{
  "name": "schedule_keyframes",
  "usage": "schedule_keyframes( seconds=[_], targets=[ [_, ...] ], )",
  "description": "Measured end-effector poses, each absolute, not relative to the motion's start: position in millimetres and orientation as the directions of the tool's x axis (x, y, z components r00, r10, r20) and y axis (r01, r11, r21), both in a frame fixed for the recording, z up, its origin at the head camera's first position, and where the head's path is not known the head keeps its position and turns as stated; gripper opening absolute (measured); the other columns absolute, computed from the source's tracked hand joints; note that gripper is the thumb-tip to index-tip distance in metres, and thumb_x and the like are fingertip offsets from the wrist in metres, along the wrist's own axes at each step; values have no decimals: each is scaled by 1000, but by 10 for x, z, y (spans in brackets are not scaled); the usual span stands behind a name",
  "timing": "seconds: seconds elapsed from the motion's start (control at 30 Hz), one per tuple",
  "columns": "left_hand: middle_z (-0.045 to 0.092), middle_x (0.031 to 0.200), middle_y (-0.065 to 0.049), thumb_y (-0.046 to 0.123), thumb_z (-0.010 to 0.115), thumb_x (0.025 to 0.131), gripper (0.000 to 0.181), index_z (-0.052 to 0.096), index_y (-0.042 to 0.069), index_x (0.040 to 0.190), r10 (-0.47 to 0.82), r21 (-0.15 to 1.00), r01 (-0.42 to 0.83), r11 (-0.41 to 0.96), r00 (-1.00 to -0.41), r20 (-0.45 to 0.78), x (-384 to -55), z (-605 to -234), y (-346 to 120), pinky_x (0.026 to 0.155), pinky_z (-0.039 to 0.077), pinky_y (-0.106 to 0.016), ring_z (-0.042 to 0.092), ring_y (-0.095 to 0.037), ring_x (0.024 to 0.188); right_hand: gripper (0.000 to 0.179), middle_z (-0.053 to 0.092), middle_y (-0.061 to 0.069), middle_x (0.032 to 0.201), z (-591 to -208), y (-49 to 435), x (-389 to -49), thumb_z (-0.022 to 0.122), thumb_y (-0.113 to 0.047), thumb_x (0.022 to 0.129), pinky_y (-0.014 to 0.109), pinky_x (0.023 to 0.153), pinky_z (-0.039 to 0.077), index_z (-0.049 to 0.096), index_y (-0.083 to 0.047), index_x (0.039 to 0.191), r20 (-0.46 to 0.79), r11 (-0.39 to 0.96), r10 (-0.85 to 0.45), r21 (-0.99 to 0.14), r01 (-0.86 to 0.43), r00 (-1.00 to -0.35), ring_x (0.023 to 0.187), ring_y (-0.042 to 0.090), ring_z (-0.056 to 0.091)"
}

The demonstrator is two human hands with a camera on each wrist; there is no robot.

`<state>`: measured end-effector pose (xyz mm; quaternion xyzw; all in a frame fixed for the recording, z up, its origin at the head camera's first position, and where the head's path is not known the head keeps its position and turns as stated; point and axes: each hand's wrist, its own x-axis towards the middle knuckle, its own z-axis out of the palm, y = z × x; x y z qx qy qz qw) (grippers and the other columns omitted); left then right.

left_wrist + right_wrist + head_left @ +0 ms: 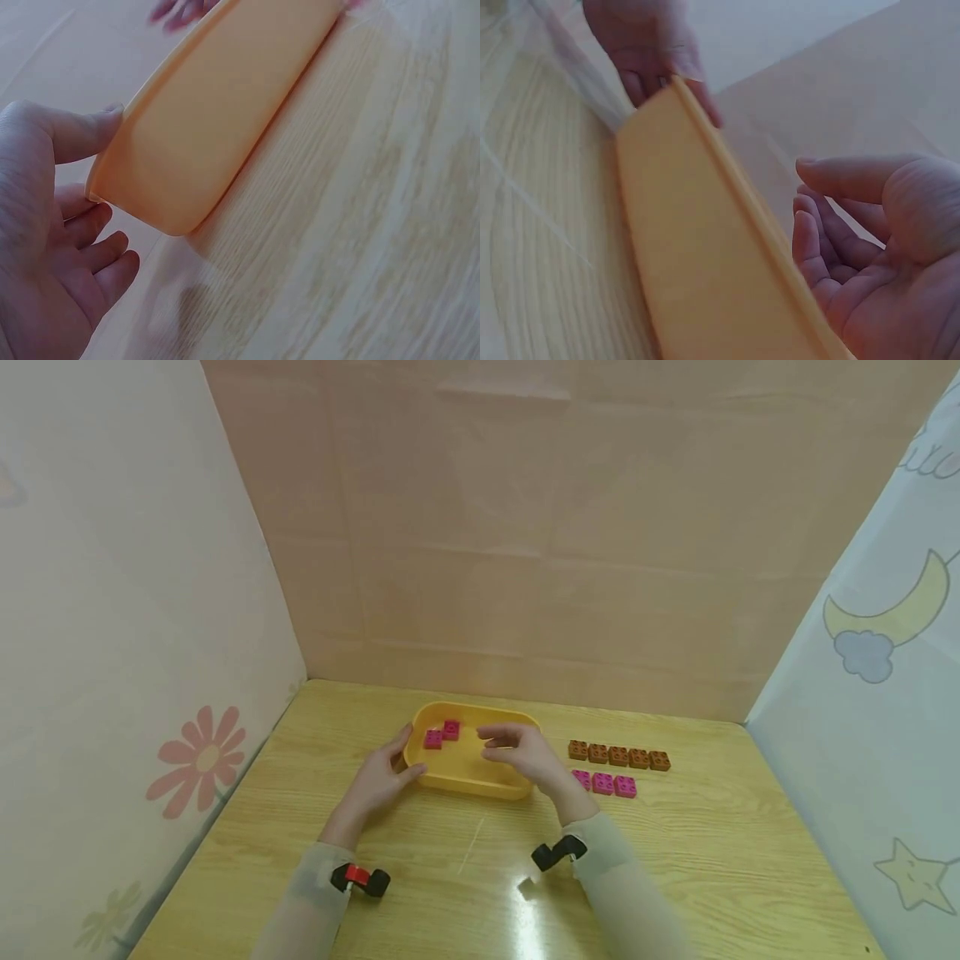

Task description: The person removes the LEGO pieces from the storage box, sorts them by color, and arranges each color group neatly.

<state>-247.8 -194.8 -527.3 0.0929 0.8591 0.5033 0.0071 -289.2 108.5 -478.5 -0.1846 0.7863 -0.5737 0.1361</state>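
Observation:
A yellow tray (468, 787) lies on the table, with two pink toy bricks (433, 740) inside near its left end. My left hand (380, 783) grips that end, thumb at the rim and fingers round the outer side; the left wrist view shows this hand (60, 210) close up at the tray's corner (202, 127). Above the right half of the tray hovers my right hand (525, 755), its fingers bent loosely. In the right wrist view nothing shows between the thumb and fingers of this hand (885, 240), which is beside the tray's long wall (697, 225).
Right of the tray, several brown bricks (618, 756) stand in a row. A shorter row of pink bricks (603, 783) lies in front of them, partly covered by my right wrist. Papered walls (480, 568) close off the back and both sides of the wooden table (720, 843).

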Motion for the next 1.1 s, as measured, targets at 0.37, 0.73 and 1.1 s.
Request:
schedule_keyframes(
  seconds=[0.37, 0.73, 1.1],
  targets=[
    [27, 173, -14, 20, 76, 102, 82, 30, 2, 167, 170, 876, 163, 454, -981, 94, -2496, -5299, -1976, 130, 23, -50, 27, -33, 159, 42, 70, 16, 138, -5018, 401, -3167, 74, -6, 99, 40, 100, 61, 69, 2, 140, -51, 343, -517, -927, -151, -855, 119, 30, 71],
    [26, 174, -12, 20, 76, 102, 82, 30, 4, 168, 177, 885, 158, 437, -980, 88, -2487, -5293, -1958, 129, 25, -48, 28, -31, 159, 44, 72, 20, 132, -5102, 217, -3215, 75, 0, 95, 32, 86, 63, 68, 5, 138, -54, 388, -424, -913, -128, -904, 112, 30, 73],
    [26, 173, -14, 22, 76, 102, 82, 30, 2, 167, 180, 877, 163, 452, -980, 89, -2495, -5300, -1967, 130, 23, -47, 27, -32, 159, 43, 73, 18, 131, -5082, 196, -3200, 74, -2, 97, 39, 93, 63, 68, 3, 139, -44, 403, -385, -906, -125, -922, 116, 31, 73]
  ],
)
